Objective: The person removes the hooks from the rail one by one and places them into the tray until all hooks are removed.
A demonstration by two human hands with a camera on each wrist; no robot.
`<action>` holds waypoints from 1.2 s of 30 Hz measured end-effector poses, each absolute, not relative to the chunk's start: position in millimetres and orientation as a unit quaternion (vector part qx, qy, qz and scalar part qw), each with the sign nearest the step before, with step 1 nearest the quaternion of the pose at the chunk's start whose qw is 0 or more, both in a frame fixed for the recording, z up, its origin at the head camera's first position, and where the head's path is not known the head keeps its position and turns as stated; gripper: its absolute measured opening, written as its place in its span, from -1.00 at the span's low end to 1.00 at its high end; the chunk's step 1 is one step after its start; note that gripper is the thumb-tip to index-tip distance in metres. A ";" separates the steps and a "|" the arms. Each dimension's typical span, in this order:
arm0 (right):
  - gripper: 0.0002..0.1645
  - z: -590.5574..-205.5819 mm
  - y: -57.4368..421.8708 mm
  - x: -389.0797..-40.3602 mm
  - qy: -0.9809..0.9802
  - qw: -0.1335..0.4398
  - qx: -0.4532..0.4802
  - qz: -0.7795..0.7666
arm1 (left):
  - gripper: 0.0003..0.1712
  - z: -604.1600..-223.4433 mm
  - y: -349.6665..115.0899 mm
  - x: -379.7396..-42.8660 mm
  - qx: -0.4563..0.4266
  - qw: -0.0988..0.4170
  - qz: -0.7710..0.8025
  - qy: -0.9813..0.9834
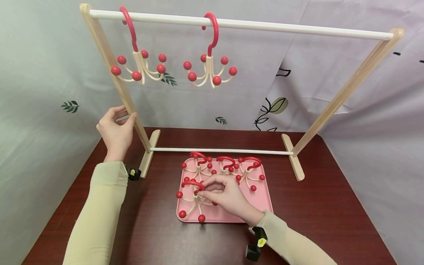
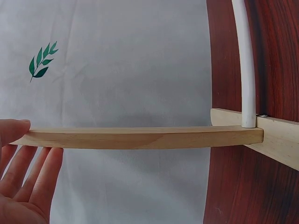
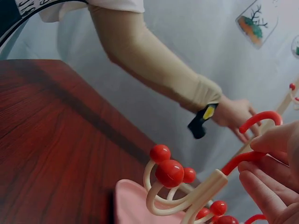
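Observation:
My left hand (image 1: 116,133) holds the left wooden post (image 1: 109,59) of a small rack, thumb on one side and fingers on the other. In the left wrist view, the thumb and fingers (image 2: 46,179) lie at the post's edge. My right hand (image 1: 228,197) pinches the red hook (image 3: 247,161) of a multi-arm hanger (image 1: 196,200) with cream arms and red ball tips. That hanger is over the front left of a pink tray (image 1: 258,202). Three similar hangers, one being a hanger (image 1: 246,175) at the right, lie behind it on the tray.
Two more hangers, a left one (image 1: 139,68) and a middle one (image 1: 209,70), hang from the white top bar (image 1: 298,29). A white lower bar (image 1: 225,150) crosses behind the tray. The right post (image 1: 347,92) stands on a wooden foot (image 1: 294,162). Patterned cloth backs the table (image 1: 331,206).

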State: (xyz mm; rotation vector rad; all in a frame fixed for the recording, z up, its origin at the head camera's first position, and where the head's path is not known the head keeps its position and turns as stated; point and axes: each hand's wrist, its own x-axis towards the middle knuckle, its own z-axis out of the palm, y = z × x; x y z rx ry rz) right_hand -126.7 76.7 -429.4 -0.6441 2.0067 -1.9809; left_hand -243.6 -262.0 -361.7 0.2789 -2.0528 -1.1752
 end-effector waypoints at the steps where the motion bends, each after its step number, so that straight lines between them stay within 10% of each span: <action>1: -0.79 -431.5 76.2 -126.3 0.690 0.126 -0.218 -0.678 | -0.63 -361.8 -262.1 -243.7 0.108 0.372 -0.457 -0.801; 36: -0.53 -428.1 87.7 -136.2 0.679 0.107 -0.232 -0.688 | -0.61 -361.9 -262.8 -243.7 0.110 0.364 -0.464 -0.800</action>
